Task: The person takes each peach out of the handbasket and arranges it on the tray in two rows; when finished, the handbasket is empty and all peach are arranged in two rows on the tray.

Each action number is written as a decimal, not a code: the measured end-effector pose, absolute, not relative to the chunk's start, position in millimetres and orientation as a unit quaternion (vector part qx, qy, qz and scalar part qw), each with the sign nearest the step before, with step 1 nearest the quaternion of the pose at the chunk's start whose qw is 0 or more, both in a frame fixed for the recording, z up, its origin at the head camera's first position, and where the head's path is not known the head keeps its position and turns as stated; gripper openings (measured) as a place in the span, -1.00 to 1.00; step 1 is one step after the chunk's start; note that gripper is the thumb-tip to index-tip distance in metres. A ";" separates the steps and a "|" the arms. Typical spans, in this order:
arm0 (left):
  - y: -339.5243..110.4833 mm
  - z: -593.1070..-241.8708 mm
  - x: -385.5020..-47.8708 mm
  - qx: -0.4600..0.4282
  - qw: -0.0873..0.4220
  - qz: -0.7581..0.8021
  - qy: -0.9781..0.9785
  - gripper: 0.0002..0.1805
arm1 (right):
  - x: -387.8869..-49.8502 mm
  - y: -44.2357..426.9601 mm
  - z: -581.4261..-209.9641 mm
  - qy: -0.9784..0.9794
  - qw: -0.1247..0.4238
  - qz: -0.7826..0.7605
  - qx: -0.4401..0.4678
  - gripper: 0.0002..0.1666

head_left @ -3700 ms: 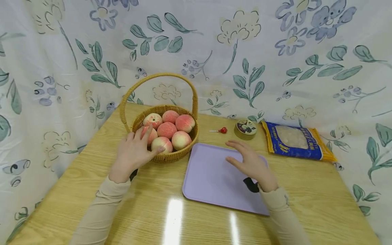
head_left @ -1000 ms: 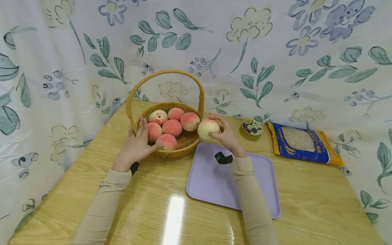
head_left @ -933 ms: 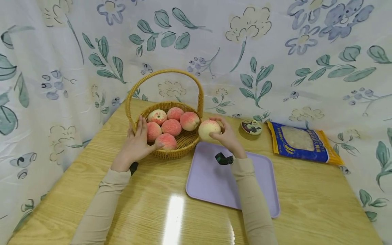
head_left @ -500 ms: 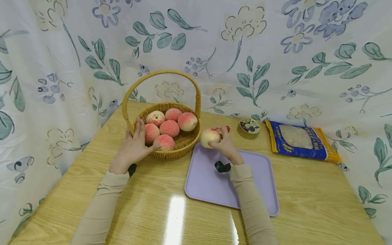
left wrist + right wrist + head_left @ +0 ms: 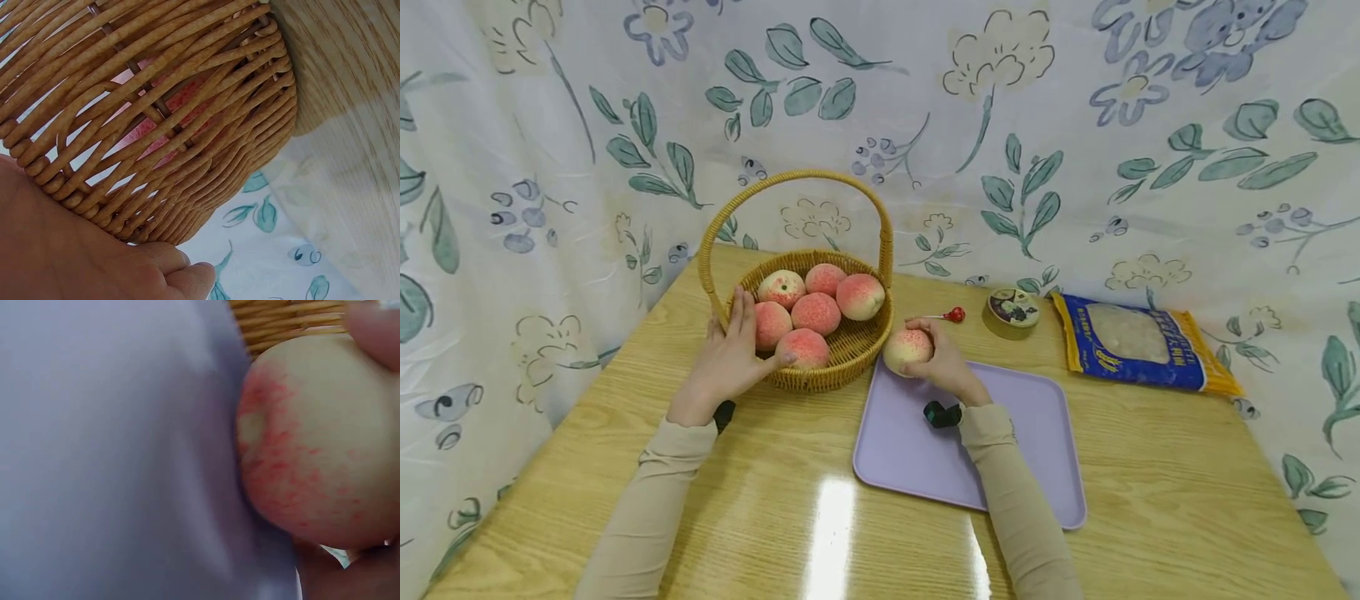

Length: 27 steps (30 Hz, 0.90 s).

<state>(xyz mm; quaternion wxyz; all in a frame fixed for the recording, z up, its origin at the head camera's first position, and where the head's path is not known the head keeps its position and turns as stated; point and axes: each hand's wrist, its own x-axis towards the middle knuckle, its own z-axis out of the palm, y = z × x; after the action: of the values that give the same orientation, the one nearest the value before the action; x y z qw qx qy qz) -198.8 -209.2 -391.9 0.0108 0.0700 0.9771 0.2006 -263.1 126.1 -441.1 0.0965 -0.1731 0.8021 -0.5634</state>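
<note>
My right hand (image 5: 946, 363) holds a pale peach with a pink blush (image 5: 910, 352) at the far left corner of the lilac tray (image 5: 895, 467), beside the basket. In the right wrist view this peach (image 5: 319, 444) sits low against the tray, fingers around it. My left hand (image 5: 726, 367) rests on the left rim of the wicker basket (image 5: 812, 382), fingers extended and thumb near the front peach (image 5: 805, 348). The left wrist view has the hand (image 5: 81, 250) against the woven wall. Several pink peaches (image 5: 816, 313) lie inside the basket.
A red lollipop (image 5: 954, 314) lies behind the tray, beside a round tin (image 5: 1011, 314). Further right is a blue and yellow packet (image 5: 1142, 343). The basket's tall arched handle (image 5: 808, 174) stands upright. A floral curtain (image 5: 925, 83) hangs behind the wooden table (image 5: 745, 517).
My right hand, bare over the tray at first, has taken a peach from the basket, then moved it toward me and down to the tray's corner. The left hand stays at the rim.
</note>
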 end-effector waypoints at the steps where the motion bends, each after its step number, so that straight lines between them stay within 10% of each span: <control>1: -208.7 -391.7 -198.8 0.070 0.012 0.201 0.977 0.27 | -263.2 126.5 -441.9 0.810 0.102 -0.549 -0.180 -0.14; 16: -208.1 -390.7 -199.4 0.067 0.009 0.199 0.978 0.27 | -258.2 140.6 -441.3 0.795 0.193 -0.492 -0.297 0.21; 27: -207.7 -390.6 -198.2 0.068 0.016 0.201 0.977 0.29 | -262.0 151.3 -422.9 0.735 0.169 -0.593 -0.283 -0.10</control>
<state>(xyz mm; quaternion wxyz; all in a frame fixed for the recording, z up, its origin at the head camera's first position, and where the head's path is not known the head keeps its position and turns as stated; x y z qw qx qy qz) -198.2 -207.7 -390.6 0.0158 0.0685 0.9770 0.2012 -262.0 151.3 -422.9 0.1686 -0.2827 0.7347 -0.5932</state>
